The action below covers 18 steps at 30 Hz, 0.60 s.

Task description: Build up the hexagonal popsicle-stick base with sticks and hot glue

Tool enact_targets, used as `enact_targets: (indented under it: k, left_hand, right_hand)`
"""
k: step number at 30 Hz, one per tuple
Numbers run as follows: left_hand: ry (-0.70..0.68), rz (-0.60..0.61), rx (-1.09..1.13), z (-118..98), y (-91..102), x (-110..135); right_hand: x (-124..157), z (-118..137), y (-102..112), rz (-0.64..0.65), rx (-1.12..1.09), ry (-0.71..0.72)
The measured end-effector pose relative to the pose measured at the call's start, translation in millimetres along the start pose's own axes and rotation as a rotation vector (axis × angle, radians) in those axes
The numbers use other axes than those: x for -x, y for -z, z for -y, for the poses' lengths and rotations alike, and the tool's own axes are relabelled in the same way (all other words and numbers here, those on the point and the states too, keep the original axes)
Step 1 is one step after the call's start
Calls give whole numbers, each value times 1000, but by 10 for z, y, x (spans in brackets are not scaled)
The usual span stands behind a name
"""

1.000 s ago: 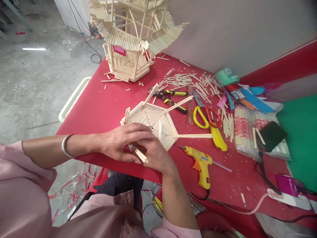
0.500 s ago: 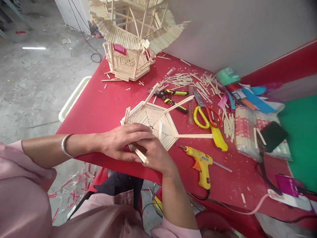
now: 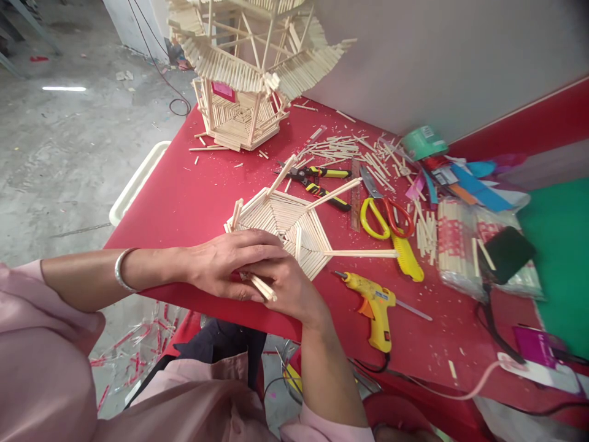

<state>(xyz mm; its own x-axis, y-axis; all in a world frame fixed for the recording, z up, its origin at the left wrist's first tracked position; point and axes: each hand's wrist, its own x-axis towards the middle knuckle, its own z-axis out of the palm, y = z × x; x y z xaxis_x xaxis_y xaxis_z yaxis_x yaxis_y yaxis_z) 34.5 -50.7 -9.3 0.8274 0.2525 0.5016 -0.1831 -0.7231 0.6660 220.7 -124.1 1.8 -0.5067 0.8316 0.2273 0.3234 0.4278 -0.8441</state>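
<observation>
Fingers of left hand across right hand, over stick platform

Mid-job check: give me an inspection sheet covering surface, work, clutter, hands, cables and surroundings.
Surface: red tabletop, littered with stick scraps.
Work: hexagonal stick base with paired-stick posts.
Clutter: cut sticks, pliers, scissors, yellow utility knife and hot-glue gun around the base.
Hands: left hand overlaps right hand at the base's near edge; one post shows between them; grip hidden.
Cables: black glue-gun cord near the table edge; pink cable at a white power strip.
Surroundings: tiered stick pavilion standing behind; red-and-clear wrappers on the floor.
</observation>
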Motion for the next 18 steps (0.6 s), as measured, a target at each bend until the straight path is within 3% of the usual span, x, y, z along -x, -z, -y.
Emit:
enact_targets:
  k: [12,18]
  left_hand:
    - [-25,1,30,0,4,-10]
    - [6,5,36,-7,6,3]
  right_hand:
    - [35,-44,-21,-27,52,42]
    - [28,-30,-11,29,48,16]
